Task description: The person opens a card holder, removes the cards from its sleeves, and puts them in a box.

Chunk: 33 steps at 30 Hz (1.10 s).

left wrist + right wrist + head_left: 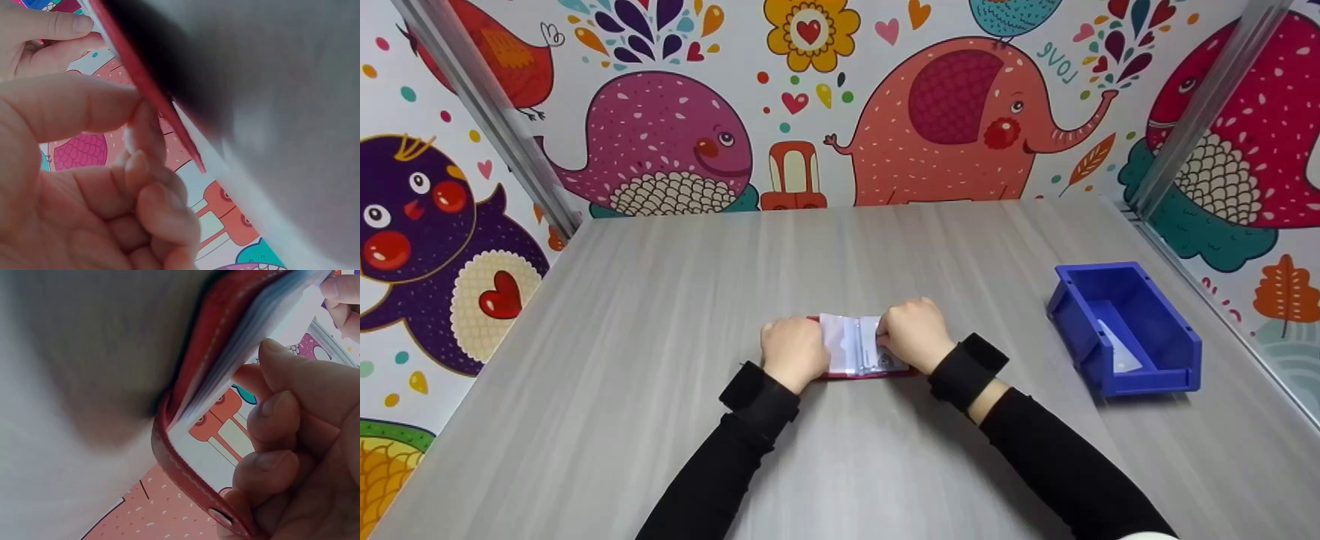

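The card holder (849,346) is pale-stitched red, the bin (1155,381) blue, the tabletop (660,315) streaked grey.

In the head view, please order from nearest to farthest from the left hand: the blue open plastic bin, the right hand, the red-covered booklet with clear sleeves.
1. Red-covered booklet: pinched by the left hand.
2. Right hand: at the booklet's right side.
3. Blue plastic bin: farther right.

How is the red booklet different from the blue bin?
The red booklet is thin; the blue bin is deep. The booklet is smaller; the bin is bigger. The left hand and right hand hold the booklet; neither touches the bin. Both are open.
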Motion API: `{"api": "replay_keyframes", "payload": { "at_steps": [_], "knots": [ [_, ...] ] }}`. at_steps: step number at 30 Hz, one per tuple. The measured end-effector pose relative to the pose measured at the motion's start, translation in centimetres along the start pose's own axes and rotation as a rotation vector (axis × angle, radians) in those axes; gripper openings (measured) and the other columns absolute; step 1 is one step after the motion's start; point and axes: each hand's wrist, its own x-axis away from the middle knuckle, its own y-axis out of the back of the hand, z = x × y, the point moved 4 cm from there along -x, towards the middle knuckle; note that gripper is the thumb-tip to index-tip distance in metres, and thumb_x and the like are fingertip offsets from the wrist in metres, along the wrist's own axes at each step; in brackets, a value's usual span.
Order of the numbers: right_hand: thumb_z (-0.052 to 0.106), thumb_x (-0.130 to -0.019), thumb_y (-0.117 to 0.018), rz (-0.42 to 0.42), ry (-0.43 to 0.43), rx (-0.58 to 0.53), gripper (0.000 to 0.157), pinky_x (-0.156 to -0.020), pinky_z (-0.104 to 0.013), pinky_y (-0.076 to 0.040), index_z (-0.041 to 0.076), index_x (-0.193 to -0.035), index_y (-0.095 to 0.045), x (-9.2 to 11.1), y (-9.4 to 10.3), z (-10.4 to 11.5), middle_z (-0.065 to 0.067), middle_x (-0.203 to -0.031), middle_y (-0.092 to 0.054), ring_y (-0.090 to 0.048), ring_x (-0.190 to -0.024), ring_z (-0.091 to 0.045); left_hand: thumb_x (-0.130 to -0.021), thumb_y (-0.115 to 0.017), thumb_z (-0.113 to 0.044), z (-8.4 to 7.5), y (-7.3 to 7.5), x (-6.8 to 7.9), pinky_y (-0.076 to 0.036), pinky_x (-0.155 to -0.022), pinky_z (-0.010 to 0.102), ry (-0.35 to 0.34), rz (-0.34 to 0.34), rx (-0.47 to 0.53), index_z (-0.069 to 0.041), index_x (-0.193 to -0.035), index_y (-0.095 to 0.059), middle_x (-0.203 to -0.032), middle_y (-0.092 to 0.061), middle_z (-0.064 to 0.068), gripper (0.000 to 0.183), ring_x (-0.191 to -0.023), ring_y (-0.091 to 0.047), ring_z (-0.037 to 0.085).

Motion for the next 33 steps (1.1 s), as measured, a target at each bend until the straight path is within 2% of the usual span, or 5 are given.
{"api": "replay_keyframes", "payload": {
  "at_steps": [15,26,33],
  "knots": [
    [0.017,-0.072,-0.086,-0.006,-0.005,-0.013,0.006,-0.067,-0.044,-0.044,0.015,-0.073,-0.08,0.01,0.04,0.02,-0.002,-0.074,-0.072,-0.065,-0.068,-0.028,-0.079,-0.069,-0.017,-0.1,-0.3,-0.18,-0.042,-0.073,0.043,0.024,0.066,-0.025,-0.007,-0.076,-0.068,-0.084,-0.069,0.009,0.01,-0.081,-0.064,0.032],
    [0.016,-0.072,-0.085,-0.007,-0.005,-0.003,0.006,-0.066,-0.043,-0.044,0.016,-0.072,-0.079,-0.01,-0.01,-0.06,-0.002,-0.072,-0.072,-0.065,-0.067,-0.027,-0.08,-0.067,-0.011,0.0,-0.03,-0.2,-0.043,-0.071,0.042,0.008,-0.035,-0.049,-0.007,-0.075,-0.069,-0.079,-0.067,0.009,0.007,-0.078,-0.064,0.031],
    [0.014,-0.069,-0.084,-0.038,0.014,-0.003,0.006,-0.063,-0.043,-0.043,0.016,-0.069,-0.079,0.03,-0.11,-0.12,-0.002,-0.07,-0.071,-0.065,-0.065,-0.026,-0.078,-0.066,-0.006,-0.2,-0.12,-0.27,-0.042,-0.072,0.04,-0.011,-0.023,-0.042,-0.007,-0.077,-0.069,-0.082,-0.068,0.009,0.004,-0.079,-0.063,0.03]
  ]
}}
